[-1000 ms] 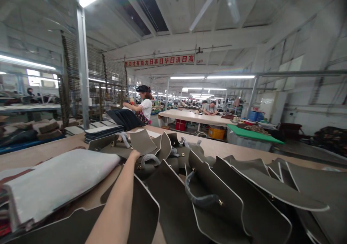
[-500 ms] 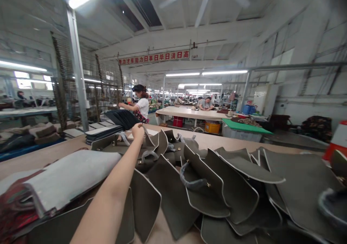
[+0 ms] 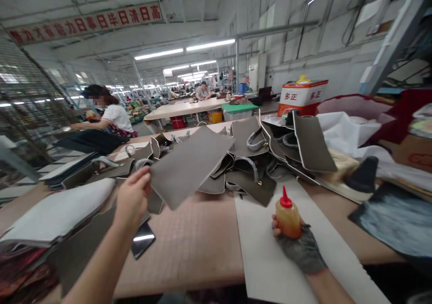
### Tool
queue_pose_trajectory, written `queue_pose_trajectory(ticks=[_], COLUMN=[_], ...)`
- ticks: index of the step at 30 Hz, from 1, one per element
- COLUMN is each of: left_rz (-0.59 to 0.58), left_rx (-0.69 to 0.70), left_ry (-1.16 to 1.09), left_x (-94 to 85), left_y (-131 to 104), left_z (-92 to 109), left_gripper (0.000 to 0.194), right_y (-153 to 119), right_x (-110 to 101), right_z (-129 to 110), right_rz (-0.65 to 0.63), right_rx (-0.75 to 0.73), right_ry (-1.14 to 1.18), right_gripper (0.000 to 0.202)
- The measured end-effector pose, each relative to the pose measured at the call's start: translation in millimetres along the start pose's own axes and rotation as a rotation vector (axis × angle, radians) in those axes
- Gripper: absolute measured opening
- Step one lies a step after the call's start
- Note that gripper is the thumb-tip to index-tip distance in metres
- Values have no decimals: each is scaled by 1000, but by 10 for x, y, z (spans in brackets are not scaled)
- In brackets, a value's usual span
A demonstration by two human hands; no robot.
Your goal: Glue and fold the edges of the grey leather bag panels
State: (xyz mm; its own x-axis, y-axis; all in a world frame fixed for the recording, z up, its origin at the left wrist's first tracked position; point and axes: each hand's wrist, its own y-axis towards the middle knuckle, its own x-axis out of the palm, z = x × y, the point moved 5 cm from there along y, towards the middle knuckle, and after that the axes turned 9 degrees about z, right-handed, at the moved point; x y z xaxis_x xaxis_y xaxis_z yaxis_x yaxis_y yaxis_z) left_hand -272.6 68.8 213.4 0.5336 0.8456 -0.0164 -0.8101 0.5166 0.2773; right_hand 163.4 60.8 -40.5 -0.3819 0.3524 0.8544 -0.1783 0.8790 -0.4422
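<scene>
My left hand (image 3: pixel 133 198) pinches the left corner of a grey-brown bag panel (image 3: pixel 191 167), which hangs in the air over the table. Its fingers are closed on that edge. Behind it lies a heap of similar bag panels (image 3: pixel 248 135), several with wrapped handles (image 3: pixel 248 164) and small gold-coloured fittings. In a dark fingerless glove, my right hand (image 3: pixel 302 248) is wrapped round a squeeze bottle (image 3: pixel 288 221) of amber liquid with a red pointed nozzle. The bottle is upright above a long pale sheet (image 3: pixel 259 250) on the table.
A dark phone-like slab (image 3: pixel 143 241) lies by my left forearm. At left is a white-topped folded stack (image 3: pixel 64 209). A red-and-white canister (image 3: pixel 302 98) stands behind the heap. A co-worker (image 3: pixel 111 115) stands beyond the table at left, and another person sits farther back.
The view has swung right and down. My left hand, earlier reaching into the far panels, is now nearer with one panel lifted. My right hand and the bottle have come into view.
</scene>
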Motion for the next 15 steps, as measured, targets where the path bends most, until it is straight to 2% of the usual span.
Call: queue_pose_trajectory(ticks=[2,4,5,6,7,9,11,13,15], left_rz=[-63,-187,-221,-303,-335,-350,-493,-746,-903], left_rx=[-88,-182,-160,-76,37,338,580,643,582], left_ry=[54,236,379,519,658,888,993,994,995], left_x=[-74,-166,-238,-280,-326,-341,-179,98,381], left_y=[-620,-1171,-1392,-1586,-1743,-1996,-2233,-2438,-2550], left_z=[-524,-1057,-1260,-1399,-1476,-1450,-1340,-1270,-1248], left_gripper=[30,34,36,39,42,45,41,36,36], right_y=[9,34,51,66,80,89,72,36,-8], right_x=[32,8,-15,-42,-68,-112,-145,-168,-177], right_z=[-19,-45,-61,-76,-91,-120,-147,-171,-189], right_rz=[-50,-51,-40,-25,-10,13,33,47,51], right_rx=[-3,-8,-12,-14,-13,-9,-9,-15,-28], right_ry=[17,15,11,5,-2,-14,-27,-31,-23], right_gripper=[33,32,31,31,31,31,30,28,27])
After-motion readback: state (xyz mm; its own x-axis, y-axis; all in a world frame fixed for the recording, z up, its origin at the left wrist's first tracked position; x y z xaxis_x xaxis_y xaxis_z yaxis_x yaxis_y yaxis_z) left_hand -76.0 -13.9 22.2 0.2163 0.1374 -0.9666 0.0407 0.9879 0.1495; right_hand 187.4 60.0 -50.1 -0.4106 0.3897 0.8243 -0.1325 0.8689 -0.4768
